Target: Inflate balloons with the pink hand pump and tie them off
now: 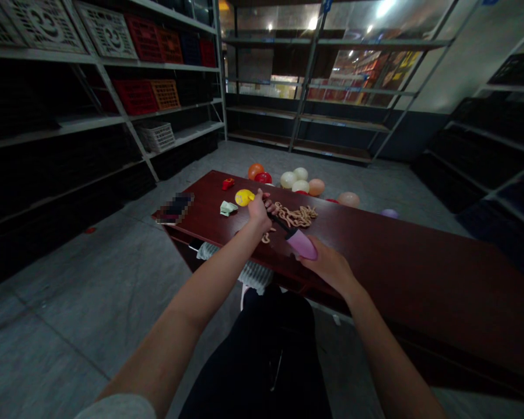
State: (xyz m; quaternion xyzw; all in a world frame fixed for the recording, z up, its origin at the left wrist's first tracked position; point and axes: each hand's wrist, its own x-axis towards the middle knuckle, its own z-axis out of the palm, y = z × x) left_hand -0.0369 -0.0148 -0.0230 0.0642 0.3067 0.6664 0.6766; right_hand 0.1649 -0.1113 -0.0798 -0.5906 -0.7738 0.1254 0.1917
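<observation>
My right hand (327, 265) is closed round the pink barrel of a balloon pump (302, 244). A dark rod runs from the pump up to my left hand (260, 210), whose fingers are wrapped round its far end. A small, partly inflated yellow balloon (243, 198) sticks out just beyond the left hand; its neck is hidden by the fingers. Beside that hand lies a heap of uninflated beige balloons (299, 216) on the dark red table (358, 244). To the left are a pale green crumpled piece (228, 208) and a small red item (227, 184).
Inflated balloons in orange (255, 171), cream (289, 180) and peach (317, 187) lie on the floor behind the table. A pixelated dark object (176, 208) rests at the table's left end. Shelves with plastic crates (140, 96) line the left wall; a metal rack (305, 87) stands behind.
</observation>
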